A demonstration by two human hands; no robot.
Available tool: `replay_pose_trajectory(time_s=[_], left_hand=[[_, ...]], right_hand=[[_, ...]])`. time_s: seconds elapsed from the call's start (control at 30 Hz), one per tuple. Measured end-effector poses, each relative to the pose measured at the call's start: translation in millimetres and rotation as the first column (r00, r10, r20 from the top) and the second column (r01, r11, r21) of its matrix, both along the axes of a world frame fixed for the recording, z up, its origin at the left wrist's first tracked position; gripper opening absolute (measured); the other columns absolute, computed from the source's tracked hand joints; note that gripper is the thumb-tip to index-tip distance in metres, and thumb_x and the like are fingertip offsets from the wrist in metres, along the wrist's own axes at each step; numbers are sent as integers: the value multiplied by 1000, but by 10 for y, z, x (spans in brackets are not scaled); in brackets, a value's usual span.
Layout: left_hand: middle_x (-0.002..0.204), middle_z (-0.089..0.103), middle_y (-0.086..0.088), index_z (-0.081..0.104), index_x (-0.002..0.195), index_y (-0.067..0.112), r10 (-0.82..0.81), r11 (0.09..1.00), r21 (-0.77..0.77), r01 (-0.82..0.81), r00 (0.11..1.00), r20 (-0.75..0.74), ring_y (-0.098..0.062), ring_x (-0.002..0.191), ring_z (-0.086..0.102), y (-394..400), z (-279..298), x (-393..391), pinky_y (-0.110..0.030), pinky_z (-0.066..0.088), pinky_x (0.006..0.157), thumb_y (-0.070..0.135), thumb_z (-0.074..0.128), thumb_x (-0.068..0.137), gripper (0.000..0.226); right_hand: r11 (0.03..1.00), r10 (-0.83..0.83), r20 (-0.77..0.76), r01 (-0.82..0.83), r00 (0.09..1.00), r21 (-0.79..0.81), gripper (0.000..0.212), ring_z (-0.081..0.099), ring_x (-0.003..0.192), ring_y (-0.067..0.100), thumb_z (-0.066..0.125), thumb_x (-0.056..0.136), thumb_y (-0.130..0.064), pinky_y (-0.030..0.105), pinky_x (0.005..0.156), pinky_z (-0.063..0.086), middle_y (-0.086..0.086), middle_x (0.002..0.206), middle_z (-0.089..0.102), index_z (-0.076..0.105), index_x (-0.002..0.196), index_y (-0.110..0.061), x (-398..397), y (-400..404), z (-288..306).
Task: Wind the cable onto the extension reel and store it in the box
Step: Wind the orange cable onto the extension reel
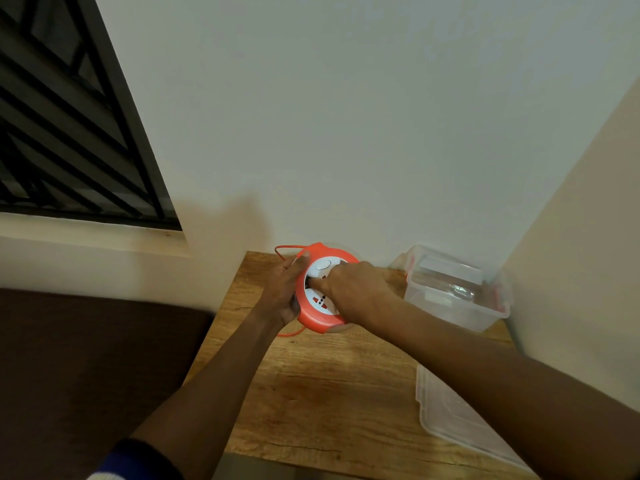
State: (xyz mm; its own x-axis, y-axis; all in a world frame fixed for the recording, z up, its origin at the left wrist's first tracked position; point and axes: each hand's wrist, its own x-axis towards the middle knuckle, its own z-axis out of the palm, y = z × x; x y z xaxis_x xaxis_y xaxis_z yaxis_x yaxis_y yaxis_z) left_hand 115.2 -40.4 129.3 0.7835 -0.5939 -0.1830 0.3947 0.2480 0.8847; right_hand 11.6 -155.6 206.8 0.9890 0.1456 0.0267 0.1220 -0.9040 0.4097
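While the head view looks down at a wooden table (332, 386) set against a pale wall, an orange extension reel (320, 320) with a white socket face sits tilted at the centre of the frame, near the table's far edge. The left hand (282, 292) curls around the reel's left rim, thumb lying over the top edge. The right hand (349, 289) rests on the white face, its fingers bent and pressed against a dark point near the hub. A thin orange cable (285, 249) loops out above the left hand, and another short stretch shows on the table below the reel. To the right of centre stands a clear plastic box (453, 306), open, close beside the reel. Its clear lid (446, 417) lies flat at the lower right, partly under the right forearm.
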Motion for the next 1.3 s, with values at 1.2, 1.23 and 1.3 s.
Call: replay_pose_trajectory(time_s=[1.2, 1.23, 1.3], left_hand=[[123, 72, -22, 67, 127, 7, 129, 992, -12, -129, 991, 23, -44, 110, 70, -48, 23, 53, -58, 59, 91, 30, 66, 97, 38], [119, 73, -22, 69, 122, 7, 170, 985, -25, -170, 985, 26, -43, 106, 71, -69, 21, 10, -57, 60, 90, 27, 65, 99, 31], [113, 75, -20, 72, 112, 9, 247, 969, -30, -247, 969, 13, -40, 100, 73, -110, 25, -77, -52, 62, 83, 24, 65, 100, 21]], right_hand=[[809, -411, 99, 312, 906, 498, 66, 66, 92, 23, 51, 83, -60, 30, 66, 47, 3, 115, 68, 44, 138, -25, 96, 50, -149], [731, -477, 51, 364, 877, 577, 65, 65, 95, 23, 51, 83, -61, 30, 67, 46, 3, 116, 67, 47, 136, -23, 127, 70, -151], [535, -562, -63, 420, 825, 733, 60, 63, 103, 25, 51, 86, -57, 30, 72, 45, 4, 123, 64, 52, 133, -19, 173, 66, -156]])
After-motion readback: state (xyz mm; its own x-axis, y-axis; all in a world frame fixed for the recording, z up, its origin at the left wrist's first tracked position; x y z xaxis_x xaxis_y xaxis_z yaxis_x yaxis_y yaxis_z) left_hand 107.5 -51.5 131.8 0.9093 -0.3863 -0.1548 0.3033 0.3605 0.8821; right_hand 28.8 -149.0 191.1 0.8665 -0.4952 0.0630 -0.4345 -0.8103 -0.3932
